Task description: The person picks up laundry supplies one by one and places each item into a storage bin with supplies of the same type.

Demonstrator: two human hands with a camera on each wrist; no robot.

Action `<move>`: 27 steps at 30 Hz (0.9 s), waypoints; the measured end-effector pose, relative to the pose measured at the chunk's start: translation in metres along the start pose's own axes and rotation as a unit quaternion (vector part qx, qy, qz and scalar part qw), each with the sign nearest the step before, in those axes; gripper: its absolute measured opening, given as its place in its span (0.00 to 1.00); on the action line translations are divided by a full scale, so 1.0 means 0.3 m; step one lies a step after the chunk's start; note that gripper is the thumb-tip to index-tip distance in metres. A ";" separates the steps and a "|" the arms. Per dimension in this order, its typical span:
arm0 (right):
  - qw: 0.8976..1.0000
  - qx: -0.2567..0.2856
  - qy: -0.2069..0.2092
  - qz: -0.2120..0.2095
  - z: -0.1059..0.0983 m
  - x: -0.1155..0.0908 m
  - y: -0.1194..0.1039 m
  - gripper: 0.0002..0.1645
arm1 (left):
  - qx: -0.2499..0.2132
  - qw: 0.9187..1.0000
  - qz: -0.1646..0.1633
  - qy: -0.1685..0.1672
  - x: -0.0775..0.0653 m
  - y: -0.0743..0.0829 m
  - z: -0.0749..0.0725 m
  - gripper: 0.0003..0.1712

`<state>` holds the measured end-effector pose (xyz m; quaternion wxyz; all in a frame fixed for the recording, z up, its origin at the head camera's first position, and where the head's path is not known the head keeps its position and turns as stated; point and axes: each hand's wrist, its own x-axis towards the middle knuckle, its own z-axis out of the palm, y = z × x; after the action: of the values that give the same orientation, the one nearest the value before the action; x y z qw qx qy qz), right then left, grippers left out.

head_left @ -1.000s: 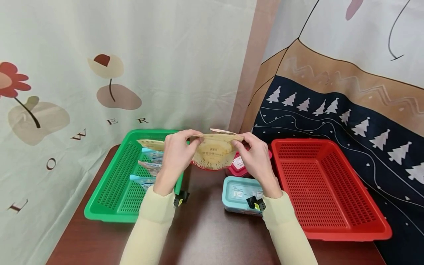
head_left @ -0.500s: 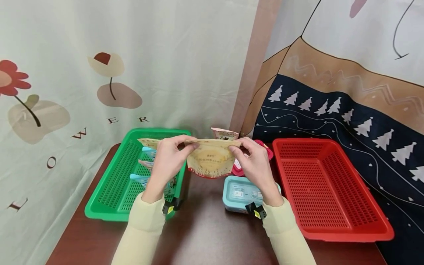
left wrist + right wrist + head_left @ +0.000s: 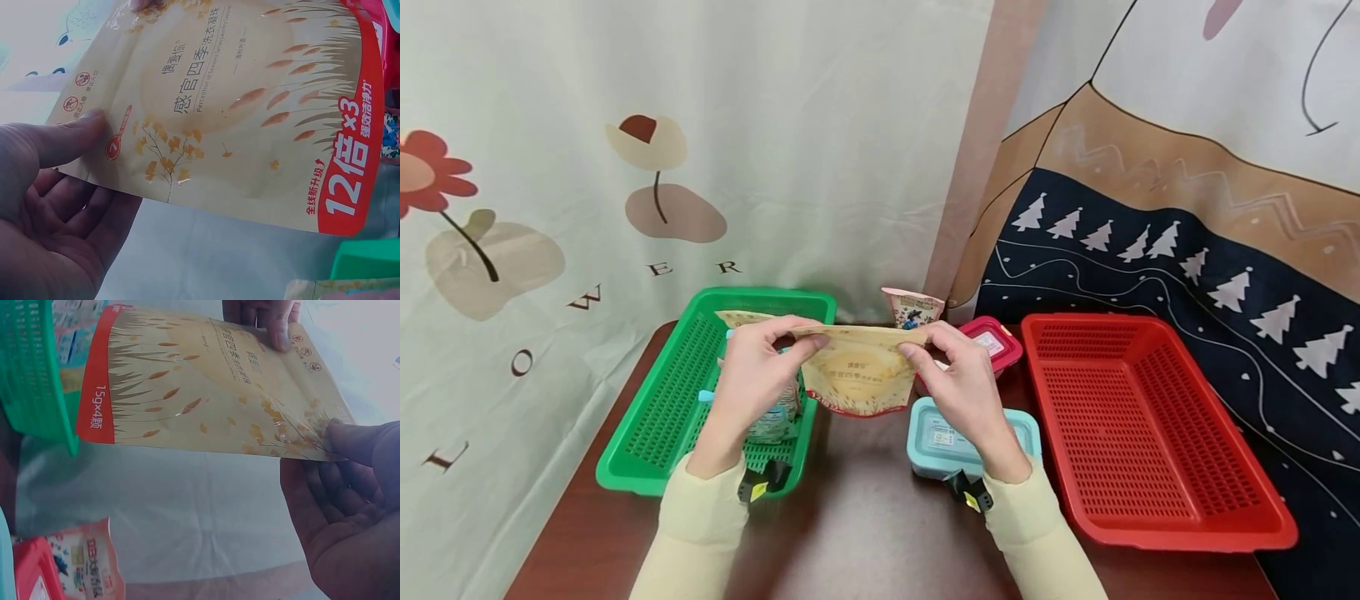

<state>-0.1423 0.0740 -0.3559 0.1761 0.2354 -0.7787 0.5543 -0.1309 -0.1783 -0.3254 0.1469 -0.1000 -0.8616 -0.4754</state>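
1. The beige laundry-capsule pouch hangs in the air, its printed face toward the wearer and its red-banded bottom edge above the tabletop.
2. The left hand pinches its upper left corner, thumb in front and fingers behind; the right hand pinches the upper right corner likewise.
3. Left of the pouch, near its side edge, runs the rim of the green plastic basket, which holds several upright pouches.
4. On the right, the teal lidded box sits partly under the right forearm, with a magenta lidded box behind; the right hand hides whether the red beside it belongs to that box.
5. A broad strip of brown tabletop runs between green basket and teal box, toward the wearer.
6. The red plastic basket stands farther right, just beside the boxes.
7. A pink pouch stands at the back, before a printed curtain.
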 end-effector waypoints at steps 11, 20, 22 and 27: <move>0.999 0.025 -0.021 -0.013 0.065 -0.013 -0.043 0.04 | -0.036 0.999 -0.004 0.004 -0.049 -0.048 -0.077 0.08; 0.998 0.041 -0.043 -0.011 0.130 -0.019 -0.076 0.03 | -0.024 0.999 -0.026 0.018 -0.095 -0.075 -0.143 0.07; 0.998 0.038 -0.043 -0.020 0.148 -0.022 -0.081 0.04 | -0.020 0.999 -0.024 0.021 -0.102 -0.087 -0.159 0.07; 0.998 0.035 -0.053 -0.031 0.201 -0.032 -0.089 0.05 | -0.020 0.999 -0.027 0.032 -0.121 -0.123 -0.193 0.07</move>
<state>-0.1203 0.0112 -0.3597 0.1431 0.2943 -0.7595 0.5621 -0.0992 -0.2480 -0.3380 0.1592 -0.0648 -0.8494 -0.4990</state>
